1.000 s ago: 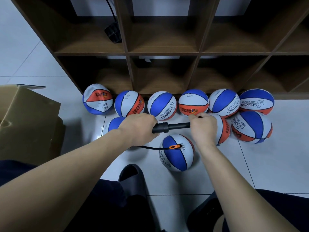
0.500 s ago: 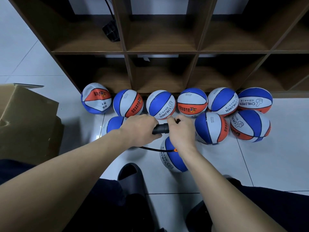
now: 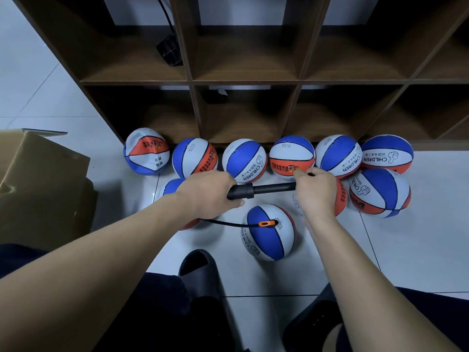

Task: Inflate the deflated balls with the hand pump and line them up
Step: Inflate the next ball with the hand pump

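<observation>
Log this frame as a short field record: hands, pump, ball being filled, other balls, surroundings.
left hand: grips the pump barrel
right hand: grips the pump handle, rod drawn out
hand pump: black, held level above the floor
hose: runs to an orange tip in the ball's valve
ball on pump: on the tiles
back row: six balls along the shelf unit
left: cardboard box

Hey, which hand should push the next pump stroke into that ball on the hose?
Probably the right hand: it grips the handle with the pump rod drawn out. The left hand holds the barrel, steadying it above the hosed ball.
</observation>
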Available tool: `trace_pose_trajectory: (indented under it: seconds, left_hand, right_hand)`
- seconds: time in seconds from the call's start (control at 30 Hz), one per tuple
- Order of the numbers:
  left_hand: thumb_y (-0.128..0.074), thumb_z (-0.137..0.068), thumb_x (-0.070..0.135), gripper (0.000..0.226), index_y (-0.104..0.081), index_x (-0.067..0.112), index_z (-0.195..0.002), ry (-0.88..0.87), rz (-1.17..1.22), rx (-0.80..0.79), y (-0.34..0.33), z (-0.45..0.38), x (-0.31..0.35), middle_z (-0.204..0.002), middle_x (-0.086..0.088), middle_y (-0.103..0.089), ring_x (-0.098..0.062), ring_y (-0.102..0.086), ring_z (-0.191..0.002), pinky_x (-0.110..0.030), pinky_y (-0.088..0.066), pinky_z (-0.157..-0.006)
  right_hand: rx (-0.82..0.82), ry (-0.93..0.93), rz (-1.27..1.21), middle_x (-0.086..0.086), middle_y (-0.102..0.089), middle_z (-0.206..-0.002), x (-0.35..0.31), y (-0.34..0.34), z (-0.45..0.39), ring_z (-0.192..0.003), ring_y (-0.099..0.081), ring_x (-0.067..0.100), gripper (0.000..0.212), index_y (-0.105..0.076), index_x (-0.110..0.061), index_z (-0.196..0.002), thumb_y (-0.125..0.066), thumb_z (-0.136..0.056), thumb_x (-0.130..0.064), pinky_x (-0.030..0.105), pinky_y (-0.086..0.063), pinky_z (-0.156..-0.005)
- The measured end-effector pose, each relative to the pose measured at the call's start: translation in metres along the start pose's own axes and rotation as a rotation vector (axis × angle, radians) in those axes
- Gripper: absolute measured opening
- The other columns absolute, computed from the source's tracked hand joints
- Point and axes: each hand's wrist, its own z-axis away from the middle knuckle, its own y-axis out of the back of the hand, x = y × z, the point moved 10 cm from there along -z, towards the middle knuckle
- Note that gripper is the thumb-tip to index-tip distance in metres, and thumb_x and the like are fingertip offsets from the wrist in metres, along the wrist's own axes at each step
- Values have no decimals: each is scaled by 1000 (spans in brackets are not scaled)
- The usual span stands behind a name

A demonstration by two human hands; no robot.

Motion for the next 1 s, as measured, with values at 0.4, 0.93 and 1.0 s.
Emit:
trace_pose_trajectory:
  seconds: [0.4, 0.93, 1.0]
  left_hand:
    - [-61, -100, 59, 36, -58, 29, -79, -49, -64, -3, -11, 1, 12, -73, 5, -59, -16, -58, -69, -32, -43, -58]
    - [-66, -98, 54, 30, -63, 27, -86, -20, -34, -60, -11, -1, -2, -77, 7, -59, -16, -59, -75, -33, -44, -59]
    - [-66, -99, 54, 30, -62, 28, -86, -27, -56, -53, -11, -1, 0, -78, 7, -58, -14, -57, -74, -32, -41, -59]
  right_hand:
    - [-68, 74, 55, -5, -37, -52, -7, -58, 52, -54, -32, 15, 43, -38, -15, -62, -61, -99, -18, 36, -31, -54]
    - [-47, -83, 10, 9, -39, -64, 25, 6, -13, -65, -32, 22, 34, -50, 8, -74, -67, -92, -15, 38, -30, -61]
    - [-20, -91, 5, 7, -39, -60, 29, 5, -10, -63, -34, 24, 34, -49, 5, -71, -66, -92, -17, 37, -31, -59]
